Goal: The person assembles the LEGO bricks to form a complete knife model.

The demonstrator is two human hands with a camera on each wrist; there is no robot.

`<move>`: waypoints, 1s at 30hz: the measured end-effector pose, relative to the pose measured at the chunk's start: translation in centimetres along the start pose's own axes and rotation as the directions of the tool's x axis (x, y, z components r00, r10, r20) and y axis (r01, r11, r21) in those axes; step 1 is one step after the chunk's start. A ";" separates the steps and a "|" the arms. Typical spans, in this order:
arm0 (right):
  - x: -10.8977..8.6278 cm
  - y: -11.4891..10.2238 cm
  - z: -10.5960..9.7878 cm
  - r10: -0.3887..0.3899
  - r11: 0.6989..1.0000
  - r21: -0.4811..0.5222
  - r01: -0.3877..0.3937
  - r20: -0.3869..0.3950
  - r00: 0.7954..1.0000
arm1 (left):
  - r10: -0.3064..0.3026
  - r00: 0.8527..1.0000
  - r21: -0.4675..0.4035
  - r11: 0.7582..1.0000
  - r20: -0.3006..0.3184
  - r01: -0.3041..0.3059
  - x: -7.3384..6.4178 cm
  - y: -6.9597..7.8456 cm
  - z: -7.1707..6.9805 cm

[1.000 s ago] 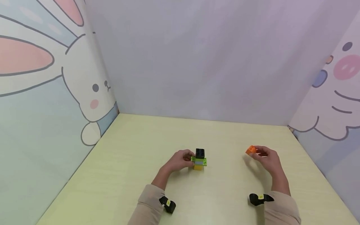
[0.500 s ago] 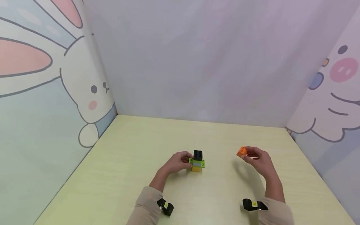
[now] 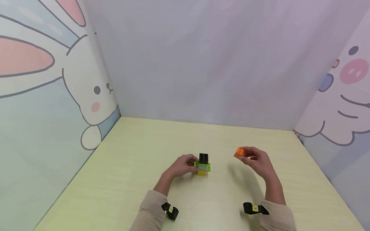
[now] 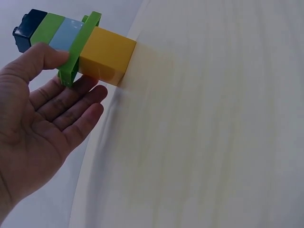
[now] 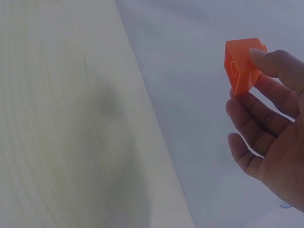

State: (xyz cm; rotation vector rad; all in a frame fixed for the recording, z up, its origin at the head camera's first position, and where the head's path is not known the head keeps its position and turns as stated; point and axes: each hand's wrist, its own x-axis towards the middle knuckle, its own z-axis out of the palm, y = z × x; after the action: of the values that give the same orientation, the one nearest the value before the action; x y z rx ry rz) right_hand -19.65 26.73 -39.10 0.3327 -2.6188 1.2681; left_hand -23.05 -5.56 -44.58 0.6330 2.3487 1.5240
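Observation:
A small tower of toy building bricks (image 3: 202, 172) stands upright on the table: yellow at the bottom, then a wide light-green plate, a grey-blue brick, a green brick and a black brick (image 3: 203, 158) on top. My left hand (image 3: 181, 166) pinches the left end of the green plate (image 4: 84, 45) between thumb and fingers. To the right, raised over the table, my right hand (image 3: 258, 160) holds an orange brick (image 3: 239, 152) between thumb and fingertips. In the right wrist view the hollow underside of the orange brick (image 5: 242, 65) shows, with its sloped side.
The pale wooden table (image 3: 150, 141) meets a plain light curtain (image 3: 196, 64) at the back. Printed panels with a rabbit (image 3: 95, 77) on the left and a pig-like figure (image 3: 347, 96) on the right close in the sides. Black straps (image 3: 170, 210) sit at both wrists.
My right hand has carried the orange brick leftward, closer to the tower. The left hand keeps its hold on the tower, which stays in place.

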 end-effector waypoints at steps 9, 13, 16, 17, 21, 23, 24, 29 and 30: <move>0.7 -1.6 1.1 -0.070 0.997 0.020 0.069 0.033 0.997 | 0.013 1.000 -0.012 1.000 0.006 -0.013 0.2 0.1 0.2; 1.2 -2.2 1.9 -0.078 0.997 0.025 0.077 0.048 0.996 | 0.005 1.000 0.007 1.000 0.000 -0.005 0.3 0.1 0.2; 1.4 -2.5 2.5 -0.087 0.996 0.028 0.086 0.062 0.994 | -0.002 1.000 0.016 1.000 -0.002 0.002 0.3 0.0 0.2; 1.4 -2.6 2.7 -0.093 0.995 0.027 0.092 0.067 0.993 | -0.002 1.000 0.017 1.000 -0.003 0.002 0.3 0.0 0.2; 1.6 -3.0 3.3 -0.108 0.994 0.037 0.106 0.074 0.991 | 0.001 1.000 0.011 1.000 -0.002 -0.001 0.3 -0.1 0.2; 1.6 -3.1 3.5 -0.116 0.993 0.040 0.113 0.079 0.990 | -0.002 1.000 0.007 1.000 0.000 0.002 0.3 -0.1 0.2; 1.7 -3.2 3.7 -0.117 0.993 0.042 0.113 0.080 0.990 | -0.004 1.000 0.008 1.000 0.000 0.004 0.3 0.0 0.2; 1.9 -3.7 4.1 -0.145 0.988 0.058 0.140 0.094 0.985 | 0.002 1.000 0.006 1.000 0.008 -0.002 0.2 0.2 0.1; 2.0 -3.9 4.3 -0.149 0.987 0.066 0.143 0.098 0.984 | 0.007 1.000 0.002 1.000 0.010 -0.007 0.2 0.2 0.1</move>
State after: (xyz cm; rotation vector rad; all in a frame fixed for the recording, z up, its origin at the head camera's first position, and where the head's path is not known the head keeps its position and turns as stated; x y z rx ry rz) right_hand -20.79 20.82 -38.25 0.6043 -2.5883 1.3124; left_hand -23.12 -5.32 -44.42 0.6488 2.3430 1.5182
